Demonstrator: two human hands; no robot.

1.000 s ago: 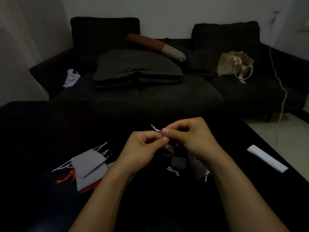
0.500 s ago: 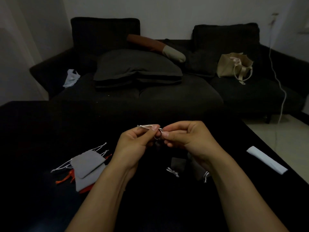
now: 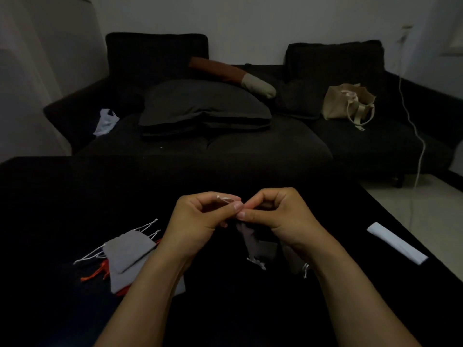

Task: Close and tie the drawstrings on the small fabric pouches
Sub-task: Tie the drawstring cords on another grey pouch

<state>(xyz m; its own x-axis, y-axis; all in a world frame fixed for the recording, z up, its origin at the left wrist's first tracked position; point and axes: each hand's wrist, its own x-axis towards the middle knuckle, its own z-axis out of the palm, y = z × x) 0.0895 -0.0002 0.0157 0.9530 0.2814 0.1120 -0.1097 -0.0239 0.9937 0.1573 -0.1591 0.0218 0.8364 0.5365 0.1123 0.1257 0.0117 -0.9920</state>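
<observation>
The dark bench (image 3: pixel 75 196) stood before a sofa (image 3: pixel 250 151). Above it, the left hand (image 3: pixel 198 219) and right hand (image 3: pixel 278 214) each pinched a white drawstring (image 3: pixel 226 198), probably to form a knot; the dark pouch (image 3: pixel 250 242) hung below the hands.

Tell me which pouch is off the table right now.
The dark pouch hanging from the cord pinched between the left hand and right hand; the grey pouches at left lie flat.

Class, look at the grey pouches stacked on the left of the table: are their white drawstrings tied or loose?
Loose. The grey pouches lie flat, and their white drawstrings trail out in separate strands with no knot visible.
</observation>
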